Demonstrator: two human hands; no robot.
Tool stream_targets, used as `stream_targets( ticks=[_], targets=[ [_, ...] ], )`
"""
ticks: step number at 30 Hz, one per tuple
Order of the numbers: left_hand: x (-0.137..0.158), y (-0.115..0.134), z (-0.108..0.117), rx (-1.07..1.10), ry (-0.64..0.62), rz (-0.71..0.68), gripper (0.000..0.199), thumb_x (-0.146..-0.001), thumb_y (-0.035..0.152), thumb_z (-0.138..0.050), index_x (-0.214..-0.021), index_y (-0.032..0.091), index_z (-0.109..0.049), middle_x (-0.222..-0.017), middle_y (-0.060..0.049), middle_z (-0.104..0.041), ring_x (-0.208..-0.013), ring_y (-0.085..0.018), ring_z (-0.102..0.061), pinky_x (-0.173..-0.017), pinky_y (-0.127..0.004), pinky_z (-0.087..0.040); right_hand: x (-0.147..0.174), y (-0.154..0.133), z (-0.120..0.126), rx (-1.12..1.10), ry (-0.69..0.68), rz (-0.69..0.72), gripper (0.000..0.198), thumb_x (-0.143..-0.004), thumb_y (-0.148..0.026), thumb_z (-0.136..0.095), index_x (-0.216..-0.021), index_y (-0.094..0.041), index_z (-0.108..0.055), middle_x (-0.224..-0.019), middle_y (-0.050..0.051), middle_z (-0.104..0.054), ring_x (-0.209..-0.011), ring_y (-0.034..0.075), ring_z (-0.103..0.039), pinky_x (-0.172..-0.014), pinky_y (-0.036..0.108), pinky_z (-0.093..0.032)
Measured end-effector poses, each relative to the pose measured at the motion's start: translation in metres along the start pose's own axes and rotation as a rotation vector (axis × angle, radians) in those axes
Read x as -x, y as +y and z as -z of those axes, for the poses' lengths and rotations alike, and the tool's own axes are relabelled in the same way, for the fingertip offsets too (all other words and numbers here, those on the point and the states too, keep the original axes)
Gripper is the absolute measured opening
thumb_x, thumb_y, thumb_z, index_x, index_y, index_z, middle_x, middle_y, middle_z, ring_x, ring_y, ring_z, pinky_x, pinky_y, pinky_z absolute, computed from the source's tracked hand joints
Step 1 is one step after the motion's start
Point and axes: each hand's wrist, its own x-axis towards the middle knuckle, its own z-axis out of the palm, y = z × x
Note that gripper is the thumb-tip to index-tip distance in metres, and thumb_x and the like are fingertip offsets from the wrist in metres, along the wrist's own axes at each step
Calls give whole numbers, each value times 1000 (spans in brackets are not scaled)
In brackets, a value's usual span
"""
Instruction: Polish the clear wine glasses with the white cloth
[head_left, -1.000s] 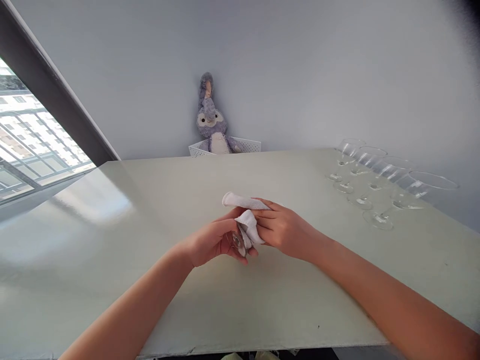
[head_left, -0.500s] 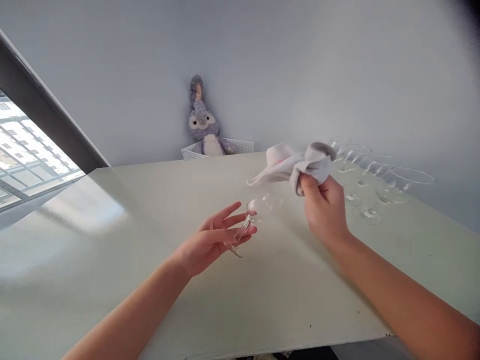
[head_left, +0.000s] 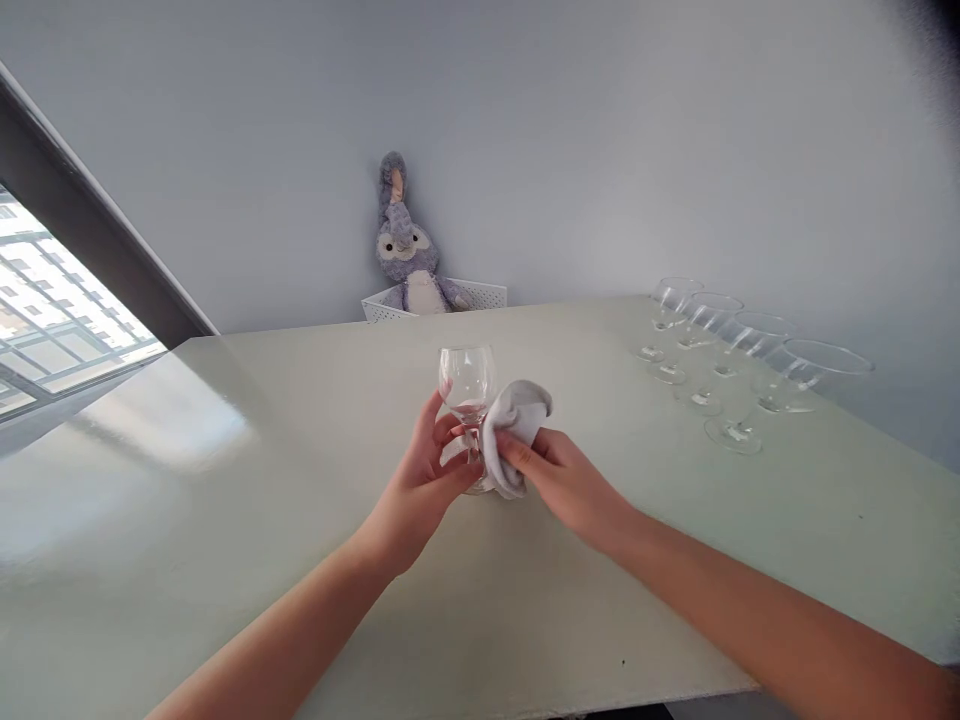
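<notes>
A clear stemmed wine glass (head_left: 468,375) stands upright over the middle of the table, its bowl facing up. My left hand (head_left: 424,475) is closed around its stem, with the thumb low near the foot. In my right hand (head_left: 566,480) is a bunched white and grey cloth (head_left: 517,430), pressed to the right side of the stem and lower bowl. The cloth hides part of the stem and foot. Whether the foot touches the table, I cannot tell.
Several wine glasses (head_left: 733,432) stand in a row along the right side of the pale table (head_left: 315,560). A grey plush rabbit (head_left: 407,245) sits in a white perforated basket (head_left: 487,296) by the wall. A window (head_left: 60,310) is at the left.
The glass has gone from tilted to upright in my left hand. My right hand has brought the cloth down and left, from the air near the row of glasses to the stem.
</notes>
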Motion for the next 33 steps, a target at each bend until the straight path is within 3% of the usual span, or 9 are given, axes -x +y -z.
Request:
stream_targets(
  ticks=[3,5,10,14,18,21,23,28,33],
  targets=[
    [3,-5,-8,-54,-24,-7,73,-81,14,-54,-139,44,-19,-136,-2,-40,-116,-21,-46,-89,-34,-45,6,-2,-12,26,-47,72,31,-83,-43,-55,-107,-24,-63,-98,1,-65,-96,19,-58,-80,28,-44],
    [6,-5,-13,-83,-40,13,77,-78,8,-50,-139,43,-19,-137,-1,-37,-115,-20,-45,-89,-33,-44,7,-1,-13,71,-6,92,30,-84,-39,-55,-110,-25,-62,-98,1,-65,-94,19,-59,-77,27,-45],
    [10,7,-12,-250,69,60,61,-81,20,-51,-134,41,-29,-135,-1,-39,-103,-19,-50,-86,-35,-42,4,2,-9,232,40,140,26,-89,-38,-46,-94,-21,-64,-80,1,-62,-78,16,-56,-65,26,-41],
    [3,17,2,-352,204,-70,51,-77,36,-63,-125,32,-47,-123,-4,-52,-110,-24,-46,-90,-37,-38,6,-1,-8,419,18,126,28,-86,-41,-49,-73,-18,-59,-66,-1,-53,-61,13,-44,-55,25,-32],
    [-5,20,17,-151,64,-121,52,-73,33,-70,-121,26,-52,-114,-7,-60,-117,-26,-47,-94,-36,-38,9,-2,-10,311,-118,54,30,-80,-42,-58,-63,-17,-55,-61,-2,-46,-59,11,-39,-53,24,-29],
    [-9,20,25,16,-45,-135,53,-73,37,-69,-121,20,-53,-117,-11,-60,-120,-28,-47,-96,-36,-40,6,-1,-13,11,-194,-2,31,-76,-44,-62,-62,-17,-57,-61,-2,-49,-59,11,-43,-55,24,-33],
    [-11,21,30,115,-72,-140,52,-75,43,-66,-120,17,-55,-118,-11,-60,-120,-27,-48,-94,-34,-43,3,0,-13,-198,-148,-52,29,-74,-44,-66,-68,-16,-62,-65,0,-56,-62,13,-50,-58,25,-39],
    [-13,23,35,276,9,-184,45,-82,45,-56,-118,18,-56,-128,-9,-55,-117,-22,-51,-87,-28,-50,-3,-4,5,-443,192,-57,30,-68,-43,-73,-81,-17,-68,-77,4,-67,-72,17,-60,-64,27,-47],
    [-16,23,34,420,204,-139,35,-88,39,-50,-113,15,-58,-130,-8,-54,-116,-17,-52,-91,-25,-50,3,-7,16,-178,103,126,24,-69,-41,-71,-81,-19,-70,-81,4,-69,-80,20,-62,-68,29,-49]
  ],
)
